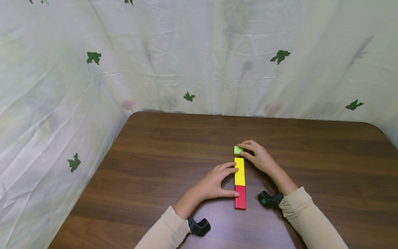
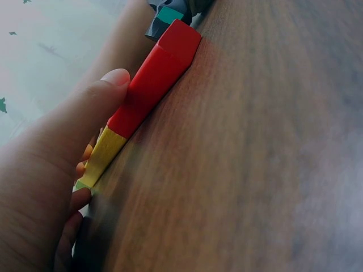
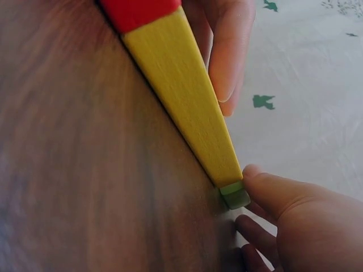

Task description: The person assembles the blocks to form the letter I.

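A red block [image 1: 240, 202] and a yellow block [image 1: 239, 176] lie end to end on the table in one straight line. Beyond the yellow block's far end is a small light green block [image 1: 237, 150], with a narrow gap between them in the head view. My right hand [image 1: 256, 155] pinches the green block between thumb and fingertips from the right. My left hand [image 1: 214, 181] is spread along the left side of the row. Its thumb [image 2: 116, 79] touches the red block, and its fingertips rest at the yellow block's left edge.
The brown wooden table [image 1: 155, 148] has rounded far corners. Behind it and to the left hangs a pale curtain [image 1: 199, 52] with green leaf-like patches. Each wrist wears a black camera band, such as the left one [image 1: 199, 227].
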Tool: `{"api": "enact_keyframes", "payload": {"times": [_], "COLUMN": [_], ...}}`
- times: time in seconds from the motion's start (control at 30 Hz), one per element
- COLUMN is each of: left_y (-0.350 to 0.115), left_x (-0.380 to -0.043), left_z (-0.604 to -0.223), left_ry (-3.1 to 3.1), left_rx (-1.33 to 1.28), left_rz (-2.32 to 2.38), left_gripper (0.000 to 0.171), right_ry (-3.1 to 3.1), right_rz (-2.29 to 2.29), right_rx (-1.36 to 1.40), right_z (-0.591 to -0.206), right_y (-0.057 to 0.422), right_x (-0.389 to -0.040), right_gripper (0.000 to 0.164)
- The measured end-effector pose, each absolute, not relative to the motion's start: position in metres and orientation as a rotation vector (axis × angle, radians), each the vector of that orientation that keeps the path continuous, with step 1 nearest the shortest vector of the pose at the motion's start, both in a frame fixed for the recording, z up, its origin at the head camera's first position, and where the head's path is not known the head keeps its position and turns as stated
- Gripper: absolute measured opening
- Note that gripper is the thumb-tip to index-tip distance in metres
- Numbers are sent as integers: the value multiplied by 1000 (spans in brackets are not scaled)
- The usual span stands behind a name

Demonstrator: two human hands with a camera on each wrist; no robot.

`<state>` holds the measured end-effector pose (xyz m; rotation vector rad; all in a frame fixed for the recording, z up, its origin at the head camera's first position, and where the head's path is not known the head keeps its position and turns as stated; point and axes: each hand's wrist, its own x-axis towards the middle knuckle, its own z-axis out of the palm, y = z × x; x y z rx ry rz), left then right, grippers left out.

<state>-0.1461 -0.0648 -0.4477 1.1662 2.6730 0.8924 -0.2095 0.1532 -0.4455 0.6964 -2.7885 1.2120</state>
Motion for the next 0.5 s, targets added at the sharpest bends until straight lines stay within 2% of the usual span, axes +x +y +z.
{"api": "enact_keyframes", "payload": {"times": [0.5], "left_y": [-65], "left_x": [-146], "left_z": [-448], "left_ry": [2667], "left_rx": [1160], "left_rz": [901], "left_gripper": [72], "right_ry": [-2770], "right_rz": [1223], "right_rx": [700], "right_z": [-446], "right_y": [153], "right_x": [-209], "right_gripper": [37]}}
